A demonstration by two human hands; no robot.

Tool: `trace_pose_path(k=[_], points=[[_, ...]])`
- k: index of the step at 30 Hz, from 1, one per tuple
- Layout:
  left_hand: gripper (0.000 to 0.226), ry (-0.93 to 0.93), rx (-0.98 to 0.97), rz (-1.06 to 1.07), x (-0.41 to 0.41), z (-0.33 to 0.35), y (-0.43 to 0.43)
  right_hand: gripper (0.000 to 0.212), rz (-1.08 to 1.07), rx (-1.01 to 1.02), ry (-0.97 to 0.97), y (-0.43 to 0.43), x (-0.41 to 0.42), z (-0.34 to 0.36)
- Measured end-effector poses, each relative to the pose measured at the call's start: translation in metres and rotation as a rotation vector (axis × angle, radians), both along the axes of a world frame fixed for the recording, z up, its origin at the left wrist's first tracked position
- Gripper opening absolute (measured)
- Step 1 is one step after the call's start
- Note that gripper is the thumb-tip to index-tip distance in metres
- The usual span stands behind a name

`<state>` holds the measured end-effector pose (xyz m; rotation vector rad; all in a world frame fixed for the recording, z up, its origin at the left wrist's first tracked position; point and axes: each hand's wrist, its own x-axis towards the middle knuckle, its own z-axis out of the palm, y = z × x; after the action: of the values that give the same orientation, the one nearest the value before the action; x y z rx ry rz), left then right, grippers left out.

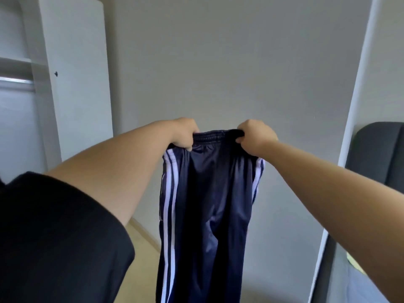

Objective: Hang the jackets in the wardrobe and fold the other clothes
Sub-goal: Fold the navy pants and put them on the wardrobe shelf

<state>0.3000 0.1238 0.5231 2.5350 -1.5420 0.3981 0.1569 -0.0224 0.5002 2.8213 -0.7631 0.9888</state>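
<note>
Grey wall; track pants (207, 204) vertical, waistband up.

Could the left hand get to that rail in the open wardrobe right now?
Probably not yet: the left hand grips the track pants waistband, and the rail sits well off to the left.

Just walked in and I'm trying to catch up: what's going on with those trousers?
A person is holding navy track trousers up in the air by the waistband, the left hand gripping one end and the right hand the other. The legs hang straight down, not yet folded. An open wardrobe stands to the left.
</note>
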Motion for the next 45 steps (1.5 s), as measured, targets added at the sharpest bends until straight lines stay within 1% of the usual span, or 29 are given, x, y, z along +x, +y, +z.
trace_pose_path(k=[2,3,5,6,7,9,11,13,14,15,17,18,19,20,21,22,23,25,27,29,31,33,35,37,39,40,42,43,45], points=[[0.008,0.066,-0.098,0.015,0.012,-0.002,0.002,0.005,0.0,0.003,-0.083,-0.004,0.0,0.004],[0.003,0.098,-0.11,0.037,0.018,-0.002,0.005,0.006,-0.019,0.018,-0.096,-0.008,-0.001,0.006],[0.011,0.224,-0.092,0.085,0.029,-0.003,0.011,0.009,-0.065,0.07,-0.023,-0.015,-0.004,0.01],[0.013,0.307,-0.131,0.091,0.033,-0.006,0.013,0.009,-0.08,0.102,-0.016,-0.02,-0.005,0.009],[0.015,0.369,-0.226,0.084,0.035,-0.007,0.014,0.007,-0.093,0.117,-0.065,-0.024,-0.007,0.009],[0.014,0.524,-0.497,0.061,0.039,-0.014,0.013,0.007,-0.101,0.16,-0.276,-0.031,-0.009,0.005],[0.017,0.806,-0.774,0.008,0.045,-0.021,0.015,0.013,-0.058,0.322,-0.448,-0.039,-0.011,0.002],[0.021,1.053,-0.958,-0.041,0.051,-0.03,0.018,0.016,0.028,0.544,-0.433,-0.043,-0.015,0.002],[0.02,1.113,-1.022,-0.05,0.053,-0.034,0.019,0.018,0.058,0.602,-0.413,-0.044,-0.016,0.003],[0.018,1.147,-1.09,-0.055,0.056,-0.037,0.017,0.019,0.069,0.612,-0.438,-0.044,-0.017,0.003],[0.012,1.146,-1.199,-0.048,0.06,-0.04,0.014,0.021,0.082,0.605,-0.589,-0.043,-0.015,0.004],[0.011,1.07,-1.2,-0.001,0.063,-0.041,0.012,0.025,0.103,0.655,-0.64,-0.043,-0.013,0.004],[0.014,0.941,-1.135,0.086,0.067,-0.043,0.011,0.031,0.118,0.736,-0.64,-0.043,-0.01,0.003],[0.023,0.796,-1.023,0.191,0.068,-0.046,0.01,0.036,0.098,0.833,-0.567,-0.041,-0.007,0.0],[0.031,0.66,-0.911,0.29,0.067,-0.05,0.008,0.038,0.032,0.895,-0.444,-0.041,-0.005,-0.004],[0.037,0.559,-0.841,0.347,0.063,-0.053,0.006,0.035,-0.062,0.888,-0.348,-0.039,-0.003,-0.008],[0.039,0.495,-0.816,0.363,0.059,-0.056,0.002,0.032,-0.158,0.828,-0.319,-0.036,-0.002,-0.012],[0.038,0.461,-0.844,0.329,0.049,-0.059,-0.009,0.029,-0.236,0.751,-0.406,-0.031,0.0,-0.015],[0.038,0.479,-0.884,0.297,0.042,-0.056,-0.015,0.027,-0.209,0.831,-0.495,-0.027,0.004,-0.016],[0.038,0.487,-0.904,0.256,0.036,-0.055,-0.02,0.026,-0.151,0.922,-0.537,-0.019,0.007,-0.018],[0.039,0.552,-0.927,0.189,0.026,-0.055,-0.026,0.021,-0.057,0.963,-0.574,-0.007,0.011,-0.021],[0.036,0.743,-0.956,0.079,0.011,-0.056,-0.034,0.022,0.087,0.999,-0.607,0.006,0.018,-0.024],[0.015,0.967,-0.981,-0.034,-0.005,-0.056,-0.042,0.021,0.226,1.096,-0.62,0.018,0.023,-0.028],[0.018,1.161,-1.001,-0.095,-0.016,-0.056,-0.046,0.015,0.343,1.227,-0.648,0.023,0.024,-0.029],[0.016,1.351,-1.02,-0.173,-0.02,-0.054,-0.044,0.011,0.439,1.327,-0.692,0.022,0.022,-0.028],[0.022,1.425,-0.998,-0.207,-0.022,-0.053,-0.041,0.015,0.468,1.343,-0.693,0.02,0.019,-0.028],[0.045,1.5,-0.9,-0.246,-0.023,-0.051,-0.034,0.023,0.521,1.319,-0.644,0.016,0.013,-0.029],[0.054,1.502,-0.854,-0.27,-0.023,-0.05,-0.032,0.024,0.562,1.295,-0.6,0.015,0.01,-0.031],[0.065,1.467,-0.753,-0.321,-0.023,-0.048,-0.029,0.023,0.663,1.256,-0.526,0.014,0.004,-0.034]])
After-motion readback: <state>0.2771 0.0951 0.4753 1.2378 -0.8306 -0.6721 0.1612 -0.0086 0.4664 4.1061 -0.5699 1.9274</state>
